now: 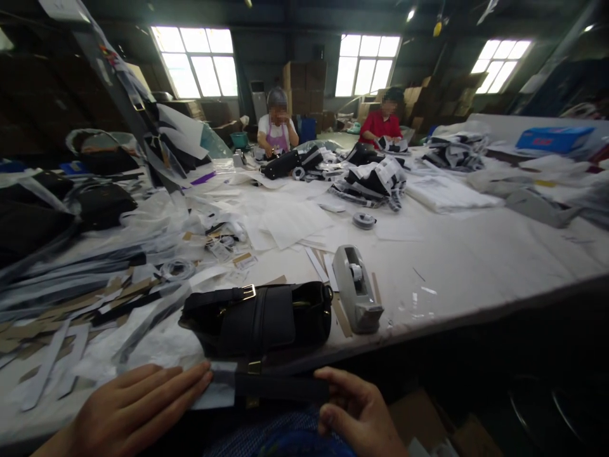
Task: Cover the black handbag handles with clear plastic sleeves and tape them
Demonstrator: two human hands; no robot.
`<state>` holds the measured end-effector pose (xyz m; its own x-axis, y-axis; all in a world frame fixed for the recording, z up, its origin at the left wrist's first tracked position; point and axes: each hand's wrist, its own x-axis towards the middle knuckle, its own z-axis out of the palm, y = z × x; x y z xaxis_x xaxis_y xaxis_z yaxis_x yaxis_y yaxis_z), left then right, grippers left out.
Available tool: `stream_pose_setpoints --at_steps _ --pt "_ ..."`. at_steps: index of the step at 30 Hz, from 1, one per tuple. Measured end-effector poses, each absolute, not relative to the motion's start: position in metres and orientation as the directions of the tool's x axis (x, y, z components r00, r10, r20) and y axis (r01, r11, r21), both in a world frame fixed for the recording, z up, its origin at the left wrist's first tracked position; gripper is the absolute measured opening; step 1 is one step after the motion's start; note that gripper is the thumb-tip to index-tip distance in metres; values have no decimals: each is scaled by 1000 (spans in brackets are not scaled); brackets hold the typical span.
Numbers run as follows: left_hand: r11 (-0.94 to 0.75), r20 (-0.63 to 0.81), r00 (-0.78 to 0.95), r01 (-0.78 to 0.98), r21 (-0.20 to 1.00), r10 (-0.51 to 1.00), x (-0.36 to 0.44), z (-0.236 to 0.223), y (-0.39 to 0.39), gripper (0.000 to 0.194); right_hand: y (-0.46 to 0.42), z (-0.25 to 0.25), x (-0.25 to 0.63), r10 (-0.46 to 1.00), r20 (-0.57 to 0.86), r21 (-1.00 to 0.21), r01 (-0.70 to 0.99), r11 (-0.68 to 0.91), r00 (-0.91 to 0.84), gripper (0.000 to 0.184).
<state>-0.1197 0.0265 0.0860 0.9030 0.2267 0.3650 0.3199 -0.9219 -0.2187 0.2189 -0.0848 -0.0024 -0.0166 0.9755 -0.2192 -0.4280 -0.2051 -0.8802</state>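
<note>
A black handbag [276,317] with gold buckles lies on its side at the table's near edge. In front of it, a black strap [280,386] stretches level between my hands, with a gold buckle [254,367] near its left part. Pale translucent wrapping [221,384] covers the strap's left end. My left hand [143,403] rests flat on that wrapping, fingers straight and side by side; its thumb is hidden. The strap's right end is pinched between thumb and forefinger of my right hand [354,406].
A grey tape dispenser [356,292] stands right of the bag. Cardboard and paper strips [71,317] crowd the left side. White sheets [290,219] and a tape roll [364,220] lie farther back. Two co-workers [276,130] sit across the table, among black bags and wrapping.
</note>
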Motion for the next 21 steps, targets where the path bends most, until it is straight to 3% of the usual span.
stream_pose_setpoints --at_steps 12,17,21 --pt "-921 332 928 271 -280 172 -101 103 20 41 -88 2 231 974 -221 -908 -375 -185 55 38" --pt "-943 359 919 252 -216 163 -92 103 19 40 -90 0 231 960 -232 -911 -380 -160 154 41" --pt "-928 401 860 368 -54 317 -84 95 24 34 -87 -1 235 946 -253 -925 -335 -176 201 42"
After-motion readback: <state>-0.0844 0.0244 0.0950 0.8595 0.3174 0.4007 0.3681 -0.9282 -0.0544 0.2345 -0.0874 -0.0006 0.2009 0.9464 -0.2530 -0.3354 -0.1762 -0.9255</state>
